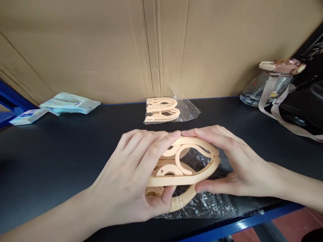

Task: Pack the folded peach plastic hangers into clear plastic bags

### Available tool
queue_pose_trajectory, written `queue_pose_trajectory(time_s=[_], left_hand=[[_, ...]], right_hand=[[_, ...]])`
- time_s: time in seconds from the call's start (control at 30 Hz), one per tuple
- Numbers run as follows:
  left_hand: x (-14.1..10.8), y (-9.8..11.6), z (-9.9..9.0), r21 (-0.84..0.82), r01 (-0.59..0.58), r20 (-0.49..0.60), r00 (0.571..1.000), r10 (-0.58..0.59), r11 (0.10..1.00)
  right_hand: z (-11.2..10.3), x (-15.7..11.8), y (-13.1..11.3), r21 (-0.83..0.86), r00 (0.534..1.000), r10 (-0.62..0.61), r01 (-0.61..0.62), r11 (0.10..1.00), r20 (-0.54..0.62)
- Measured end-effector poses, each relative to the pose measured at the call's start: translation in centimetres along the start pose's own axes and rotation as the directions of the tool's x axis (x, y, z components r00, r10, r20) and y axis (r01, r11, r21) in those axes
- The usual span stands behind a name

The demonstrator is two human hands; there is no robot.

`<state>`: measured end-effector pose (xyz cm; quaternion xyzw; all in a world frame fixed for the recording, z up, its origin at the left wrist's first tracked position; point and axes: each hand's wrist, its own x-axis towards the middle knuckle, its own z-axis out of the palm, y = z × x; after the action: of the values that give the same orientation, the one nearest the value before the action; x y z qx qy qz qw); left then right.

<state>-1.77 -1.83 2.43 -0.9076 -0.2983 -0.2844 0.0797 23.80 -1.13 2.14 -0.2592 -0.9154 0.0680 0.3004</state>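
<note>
A beige folding hanger (181,181), folded into a compact oval with curved arms and a hook loop, is between my two hands. My left hand (136,171) grips its left side, fingers over the top and thumb below. On the right end, my right hand (227,161) closes with its fingers along the upper edge and its thumb under the lower edge. Below it lies another beige curved piece (183,201), partly hidden, on a crinkled transparent plastic bag (214,205). My left hand covers much of the left side of both pieces.
Further back, a transparent bag (188,109) holds several folded beige hangers (163,109). Two soft packets (70,102) lie at the back left. A strapped water bottle (275,80) and a black bag (305,101) stand right. Cardboard (101,50) backs the black table (63,158).
</note>
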Motion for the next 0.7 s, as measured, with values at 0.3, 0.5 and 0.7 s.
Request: queue_pose_trajectory(time_s=[0.3,0.5,0.7], left_hand=[[-0.1,-0.7,0.0,-0.018,0.016,0.083,0.996,-0.015,1.000],[-0.6,-4.3,0.2,-0.109,0.194,0.249,0.955,-0.162,0.975],[-1.1,-6.2,1.1,-0.122,0.278,0.380,0.900,-0.214,0.953]], right_hand=[[-0.3,0.0,0.0,-0.244,0.999,-0.038,0.034,0.969,-0.015],[-4.8,-0.4,2.7,-0.289,0.967,0.252,-0.231,0.929,0.037],[-9.3,-2.7,5.3,-0.291,0.853,0.422,-0.338,0.895,0.307]])
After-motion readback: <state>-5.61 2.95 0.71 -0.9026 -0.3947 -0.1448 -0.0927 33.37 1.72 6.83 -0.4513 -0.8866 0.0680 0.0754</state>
